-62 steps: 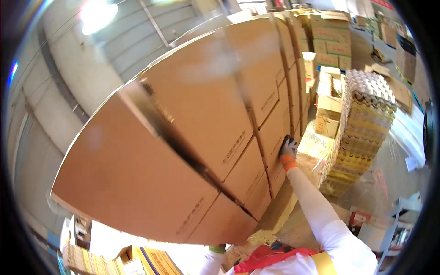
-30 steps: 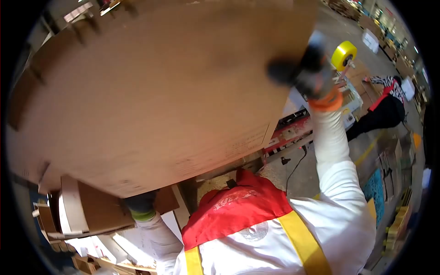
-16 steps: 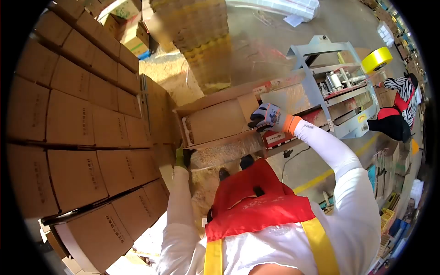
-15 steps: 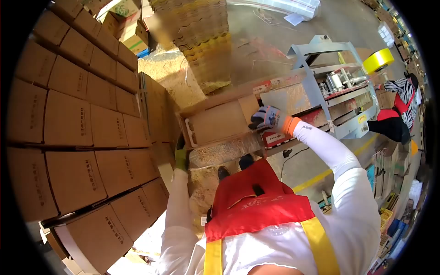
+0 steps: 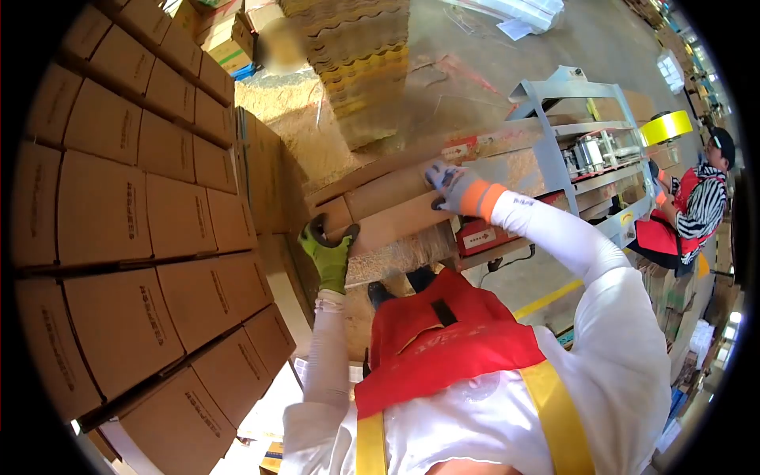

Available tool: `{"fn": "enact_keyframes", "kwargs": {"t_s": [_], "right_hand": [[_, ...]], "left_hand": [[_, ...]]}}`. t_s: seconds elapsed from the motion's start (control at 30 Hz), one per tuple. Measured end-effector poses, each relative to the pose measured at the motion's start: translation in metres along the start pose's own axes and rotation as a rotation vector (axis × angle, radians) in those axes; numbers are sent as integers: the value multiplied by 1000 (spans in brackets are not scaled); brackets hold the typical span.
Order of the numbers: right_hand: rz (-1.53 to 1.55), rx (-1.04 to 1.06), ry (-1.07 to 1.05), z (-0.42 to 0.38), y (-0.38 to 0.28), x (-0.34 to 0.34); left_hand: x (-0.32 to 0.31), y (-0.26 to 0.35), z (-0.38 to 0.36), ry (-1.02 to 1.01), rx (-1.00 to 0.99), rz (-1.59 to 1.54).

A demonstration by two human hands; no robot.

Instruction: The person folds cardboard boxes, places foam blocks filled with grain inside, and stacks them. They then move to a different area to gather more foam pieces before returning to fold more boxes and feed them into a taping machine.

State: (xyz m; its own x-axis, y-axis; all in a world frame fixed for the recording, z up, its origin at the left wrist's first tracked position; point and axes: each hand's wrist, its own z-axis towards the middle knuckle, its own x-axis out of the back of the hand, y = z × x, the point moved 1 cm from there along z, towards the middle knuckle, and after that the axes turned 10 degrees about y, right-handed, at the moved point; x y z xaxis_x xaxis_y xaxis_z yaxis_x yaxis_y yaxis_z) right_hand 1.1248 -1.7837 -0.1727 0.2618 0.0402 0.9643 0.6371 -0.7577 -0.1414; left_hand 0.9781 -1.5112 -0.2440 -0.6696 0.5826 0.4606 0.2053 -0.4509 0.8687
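Note:
A cardboard box (image 5: 380, 192) lies before me at the inlet of a grey-framed carton-sealing machine (image 5: 554, 134). Its near long flap (image 5: 400, 224) leans inward over the opening, and a short flap (image 5: 334, 215) shows at the left end. My left hand (image 5: 328, 252), in a green glove with black fingertips, touches the box's near left corner, thumb and fingers apart. At the right end my right hand (image 5: 455, 188), in a grey glove with an orange cuff, rests on the flaps with fingers and thumb spread. The box's inside is mostly covered.
Stacked printed cartons (image 5: 103, 206) form a wall on my left. Beyond the box stands a pile of flat cardboard (image 5: 356, 71). A yellow tape roll (image 5: 666, 127) sits on the machine. A co-worker (image 5: 697, 198) in a striped top is at the right.
The near flap has come inward over the opening. My left hand has moved from the box's left side onto its near corner; my right hand has shifted slightly up.

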Motion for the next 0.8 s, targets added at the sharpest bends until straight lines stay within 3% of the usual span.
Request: {"fn": "enact_keyframes", "kwargs": {"t_s": [0.03,0.07,0.13,0.17,0.27,0.33,0.4,0.43,0.47,0.53,0.57,0.63,0.73,0.77,0.8], "right_hand": [[-161,133,137,8,-17,26],[-321,272,270,19,-35,51],[-65,148,652,58,-59,56],[64,77,846,67,-59,58],[263,76,633,10,-77,-56],[292,12,539,-32,-66,-70],[361,-146,635,-43,-40,-83],[328,-195,706,-48,-30,-84],[312,-210,783,-45,-26,-83],[426,-169,875,-27,-57,-46],[499,-39,898,-12,-102,-15],[679,277,924,0,-190,62],[931,920,927,-40,-344,196],[848,1119,879,-57,-383,234],[643,1145,1043,-68,-428,241]], "left_hand": [[-8,-14,-1,100,49,215],[-18,-31,1,43,115,29],[-19,-61,-2,-83,259,-324],[-14,-57,-3,-296,562,-646],[-22,-45,0,-362,493,-610],[-50,-17,-7,-292,445,-401],[-59,13,-27,-228,402,-157],[-71,24,-32,-296,541,-431],[-88,8,-39,-385,187,-202],[-117,-27,-62,-231,-573,370],[-109,-22,-65,-356,-433,248],[-75,-17,-71,-563,238,-312],[32,-41,-89,-447,516,-584],[75,-52,-98,-363,558,-619],[111,-60,-105,-263,584,-618]]}}
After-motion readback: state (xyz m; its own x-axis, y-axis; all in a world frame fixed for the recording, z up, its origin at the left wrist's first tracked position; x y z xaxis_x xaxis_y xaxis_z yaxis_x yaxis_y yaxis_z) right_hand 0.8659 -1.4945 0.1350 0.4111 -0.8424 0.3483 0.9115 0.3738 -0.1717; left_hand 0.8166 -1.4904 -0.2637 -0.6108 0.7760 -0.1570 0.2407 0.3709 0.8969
